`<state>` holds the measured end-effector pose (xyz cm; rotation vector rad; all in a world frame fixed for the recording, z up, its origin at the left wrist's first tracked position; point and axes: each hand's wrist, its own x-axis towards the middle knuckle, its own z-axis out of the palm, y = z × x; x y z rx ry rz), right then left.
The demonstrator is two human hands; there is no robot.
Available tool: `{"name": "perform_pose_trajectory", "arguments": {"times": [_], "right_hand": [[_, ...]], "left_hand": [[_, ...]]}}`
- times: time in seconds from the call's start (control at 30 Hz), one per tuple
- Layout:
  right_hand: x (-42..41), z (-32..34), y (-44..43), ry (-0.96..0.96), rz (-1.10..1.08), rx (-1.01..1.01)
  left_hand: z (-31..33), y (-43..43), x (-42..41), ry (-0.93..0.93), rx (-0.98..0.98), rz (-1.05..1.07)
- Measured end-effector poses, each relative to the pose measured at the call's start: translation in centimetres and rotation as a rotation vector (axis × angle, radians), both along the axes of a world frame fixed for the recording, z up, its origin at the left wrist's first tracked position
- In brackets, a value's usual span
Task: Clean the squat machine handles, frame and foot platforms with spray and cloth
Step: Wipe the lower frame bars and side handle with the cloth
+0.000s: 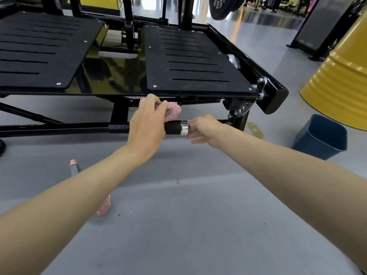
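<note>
Little room: left hand [147, 118], cloth [174, 109] on handle [173, 128], under platform [198, 87] edge.

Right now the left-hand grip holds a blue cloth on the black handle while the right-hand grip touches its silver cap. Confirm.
Wrong: the head view shows a pink cloth, not blue. The left-hand grip does hold it on the black handle while the right-hand grip touches its silver cap.

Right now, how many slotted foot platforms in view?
2. The left platform sits upper left, cut by the picture's edge; the right platform sits centre, fully shown. None looks hidden.
</note>
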<state>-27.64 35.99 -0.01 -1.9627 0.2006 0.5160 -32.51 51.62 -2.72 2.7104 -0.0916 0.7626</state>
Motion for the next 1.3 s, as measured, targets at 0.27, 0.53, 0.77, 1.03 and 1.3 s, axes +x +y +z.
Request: {"name": "perform_pose_trajectory", "arguments": {"times": [0.27,0.53,0.77,1.03,1.3], "right_hand": [[0.8,-1.5,-0.9,0.141,-0.196,0.251],[1.7,-2.2,-1.0,0.062,-0.319,0.083],[1.0,-3.2,-1.7,0.033,-0.302,0.102],[2.0,-2.9,-1.4,-0.018,-0.322,0.202],[1.7,-3.1,0.4,0.082,-0.185,0.270]], "left_hand": [[-2.3,-4.3,1.5,0.035,0.043,-0.120],[1.2,-6.3,5.3,0.509,0.221,-0.089],[3.0,-8.5,6.4,0.723,0.506,-0.126],[1.3,-8.8,4.3,0.516,1.143,-0.315],[-1.4,-4.8,4.4,0.040,1.449,-0.586]]}}
